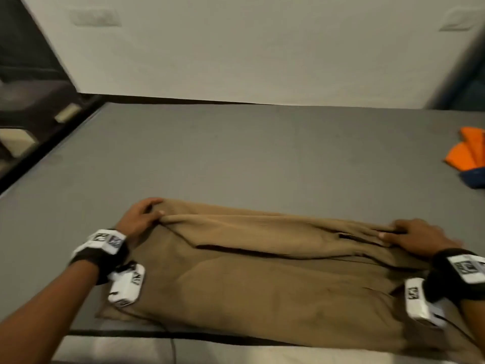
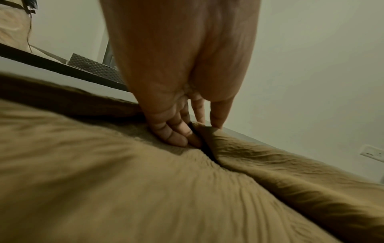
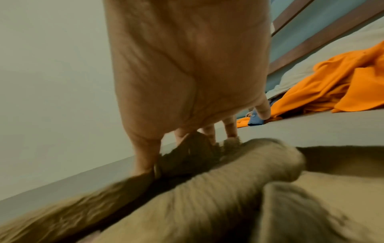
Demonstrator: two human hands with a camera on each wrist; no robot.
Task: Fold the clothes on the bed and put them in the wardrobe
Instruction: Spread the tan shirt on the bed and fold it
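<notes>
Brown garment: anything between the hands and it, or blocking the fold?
Nothing visible. The left hand and right hand already pinch the far edge of the brown garment at its two ends. The orange clothes lie apart on the bed, far right. The wardrobe is out of view.

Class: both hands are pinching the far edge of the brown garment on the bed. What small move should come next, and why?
Probably draw that edge toward the body and lay it on the near half. The left hand and right hand each pinch an end of the brown garment, whose far edge is already raised into a roll, while the near half lies flat on the bed.
</notes>
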